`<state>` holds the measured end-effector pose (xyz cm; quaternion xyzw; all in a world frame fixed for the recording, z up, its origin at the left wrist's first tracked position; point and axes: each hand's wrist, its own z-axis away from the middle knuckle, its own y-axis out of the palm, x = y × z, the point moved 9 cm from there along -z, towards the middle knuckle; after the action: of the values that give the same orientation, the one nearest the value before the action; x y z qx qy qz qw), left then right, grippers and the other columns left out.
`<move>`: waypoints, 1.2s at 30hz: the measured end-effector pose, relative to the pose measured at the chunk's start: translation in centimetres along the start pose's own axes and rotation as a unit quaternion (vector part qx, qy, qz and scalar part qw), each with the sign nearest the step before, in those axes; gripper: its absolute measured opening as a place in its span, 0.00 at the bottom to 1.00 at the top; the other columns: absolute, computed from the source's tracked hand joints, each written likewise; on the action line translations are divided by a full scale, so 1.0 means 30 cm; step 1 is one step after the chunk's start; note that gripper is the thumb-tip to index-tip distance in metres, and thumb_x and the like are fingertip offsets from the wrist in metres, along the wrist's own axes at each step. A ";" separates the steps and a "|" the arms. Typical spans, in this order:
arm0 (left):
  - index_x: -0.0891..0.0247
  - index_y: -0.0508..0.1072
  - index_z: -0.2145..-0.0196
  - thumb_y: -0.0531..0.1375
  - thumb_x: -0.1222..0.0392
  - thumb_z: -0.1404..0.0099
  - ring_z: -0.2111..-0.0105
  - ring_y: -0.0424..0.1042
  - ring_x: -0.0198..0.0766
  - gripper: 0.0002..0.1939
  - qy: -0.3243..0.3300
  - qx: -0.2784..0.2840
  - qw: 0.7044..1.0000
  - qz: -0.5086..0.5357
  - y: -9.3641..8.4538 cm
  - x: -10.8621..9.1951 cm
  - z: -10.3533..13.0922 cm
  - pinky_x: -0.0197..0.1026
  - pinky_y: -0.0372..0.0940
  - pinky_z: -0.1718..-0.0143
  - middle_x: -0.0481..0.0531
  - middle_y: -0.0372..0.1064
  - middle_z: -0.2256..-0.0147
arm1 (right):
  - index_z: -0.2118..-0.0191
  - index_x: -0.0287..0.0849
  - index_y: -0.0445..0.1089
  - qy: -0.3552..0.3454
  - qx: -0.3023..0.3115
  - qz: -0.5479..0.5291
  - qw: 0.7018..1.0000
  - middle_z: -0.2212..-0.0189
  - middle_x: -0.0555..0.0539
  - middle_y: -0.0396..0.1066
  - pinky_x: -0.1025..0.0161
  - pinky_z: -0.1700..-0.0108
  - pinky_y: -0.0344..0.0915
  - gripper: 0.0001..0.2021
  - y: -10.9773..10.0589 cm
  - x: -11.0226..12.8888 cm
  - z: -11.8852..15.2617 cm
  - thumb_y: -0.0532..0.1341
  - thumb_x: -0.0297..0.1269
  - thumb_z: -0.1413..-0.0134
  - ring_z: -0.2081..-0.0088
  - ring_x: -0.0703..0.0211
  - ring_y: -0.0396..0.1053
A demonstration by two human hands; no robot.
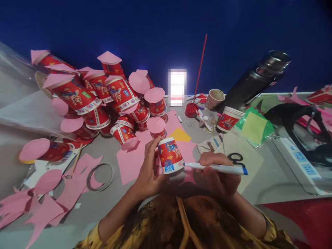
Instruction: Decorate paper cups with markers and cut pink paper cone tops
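Note:
A red patterned paper cup (171,155) is held by my left hand (151,169), its fingers wrapped round the cup's left side and base. Blue marks show on the cup's wall and along its white band. My right hand (220,173) grips a white marker with a blue end (225,168); the marker's tip is at the white band on the cup's right side. Just behind the held cup stands a small red cup with a round pink paper top (156,126). Pink paper sheets (129,164) lie beneath and around my hands.
Red cups with pink paper tops (120,91) are piled at the back left. Pink scraps (46,211) and a tape ring (100,177) lie left. Rightward are black scissors (236,159), stacked cups (229,119), a black flask (249,83) and a white power strip (301,164).

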<state>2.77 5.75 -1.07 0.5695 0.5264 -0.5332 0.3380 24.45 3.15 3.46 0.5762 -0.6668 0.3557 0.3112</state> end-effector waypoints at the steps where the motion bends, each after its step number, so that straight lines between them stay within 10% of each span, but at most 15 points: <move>1: 0.44 0.52 0.24 0.69 0.42 0.35 0.27 0.54 0.66 0.48 0.004 -0.001 1.000 -0.001 0.001 -0.001 -0.001 0.69 0.55 0.28 0.60 0.49 0.27 | 0.54 0.46 0.75 -0.033 0.000 -0.003 0.999 0.70 0.47 0.76 0.57 0.71 0.69 0.04 0.002 0.024 -0.004 0.63 0.33 0.32 0.73 0.55 0.74; 36: 0.47 0.56 0.26 0.64 0.54 0.30 0.30 0.60 0.59 0.38 0.050 0.022 0.996 -0.077 0.017 -0.041 -0.007 0.66 0.62 0.30 0.61 0.55 0.31 | 0.63 0.46 0.70 -0.071 0.063 0.055 0.994 0.75 0.51 0.73 0.61 0.70 0.66 0.07 0.049 0.103 -0.045 0.60 0.28 0.33 0.76 0.59 0.70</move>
<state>3.47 5.54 0.08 0.5606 0.5733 -0.5397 0.2565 22.56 2.72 6.59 0.5808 -0.6942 0.3716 0.2065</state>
